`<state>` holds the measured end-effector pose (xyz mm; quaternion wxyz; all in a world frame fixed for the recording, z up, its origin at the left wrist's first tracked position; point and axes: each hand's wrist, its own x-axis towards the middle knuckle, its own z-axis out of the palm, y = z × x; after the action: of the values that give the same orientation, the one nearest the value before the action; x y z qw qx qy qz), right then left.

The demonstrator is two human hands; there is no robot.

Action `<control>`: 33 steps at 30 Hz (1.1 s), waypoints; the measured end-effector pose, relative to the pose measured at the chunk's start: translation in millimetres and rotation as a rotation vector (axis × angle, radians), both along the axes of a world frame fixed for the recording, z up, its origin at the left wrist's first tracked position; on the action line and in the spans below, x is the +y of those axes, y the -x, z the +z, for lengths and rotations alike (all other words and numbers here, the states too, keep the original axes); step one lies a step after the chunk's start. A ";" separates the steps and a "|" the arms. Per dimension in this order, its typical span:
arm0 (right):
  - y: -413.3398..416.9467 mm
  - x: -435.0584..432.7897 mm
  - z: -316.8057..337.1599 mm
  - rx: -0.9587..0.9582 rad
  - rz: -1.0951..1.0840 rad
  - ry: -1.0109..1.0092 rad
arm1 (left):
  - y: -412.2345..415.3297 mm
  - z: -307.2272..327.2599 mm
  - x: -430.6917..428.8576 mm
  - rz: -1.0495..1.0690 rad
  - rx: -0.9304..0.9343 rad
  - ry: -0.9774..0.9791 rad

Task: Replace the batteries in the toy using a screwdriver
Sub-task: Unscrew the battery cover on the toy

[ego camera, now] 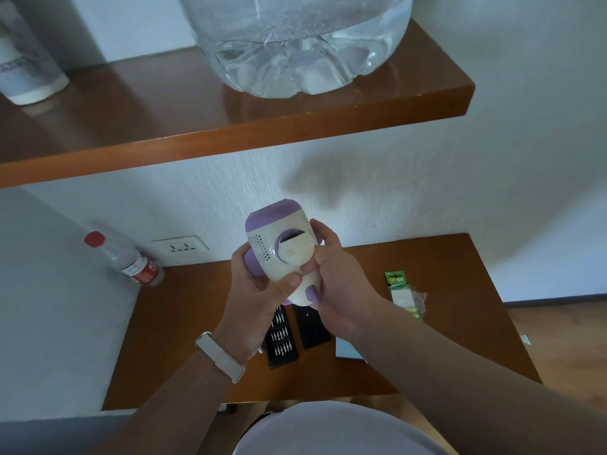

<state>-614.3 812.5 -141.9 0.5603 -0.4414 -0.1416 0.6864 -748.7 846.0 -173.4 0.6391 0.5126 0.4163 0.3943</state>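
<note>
A cream and purple toy (282, 247) is held up in the air above the brown desk (203, 356), with both hands on it. My left hand (259, 297) grips its lower left side, thumb across the front. My right hand (335, 277) wraps its right side, fingertips on the body. Below the hands an open black screwdriver bit set (281, 336) lies on the desk with its lid (312, 326) beside it. A green battery pack (402, 293) lies to the right. No screwdriver is visible in either hand.
A plastic water bottle with a red cap (131, 261) leans in the desk's back left corner by a wall socket (180, 247). A wooden shelf (230, 126) overhead carries a large water jug (295, 41) and a white cup (26, 60). A pale blue card (348, 349) lies on the desk.
</note>
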 end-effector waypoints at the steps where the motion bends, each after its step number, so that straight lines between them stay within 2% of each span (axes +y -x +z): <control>1: -0.3 1.7 -0.9 -0.009 0.009 0.016 | 0.6 -2.6 -0.1 0.009 0.004 0.011; 23: 34.4 37.7 -14.8 -0.111 0.021 0.181 | 26.6 -24.8 9.9 0.181 -0.006 0.139; 28: 53.9 46.3 -12.2 -0.075 0.058 0.148 | 49.9 -27.2 24.1 0.159 -0.015 0.139; 33: 71.0 46.6 -5.8 -0.076 0.136 -0.001 | 73.3 -24.3 41.8 0.105 -0.106 0.181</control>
<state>-685.3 859.1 -147.7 0.5069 -0.4562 -0.1928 0.7055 -822.0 887.8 -197.7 0.6823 0.4086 0.4423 0.4146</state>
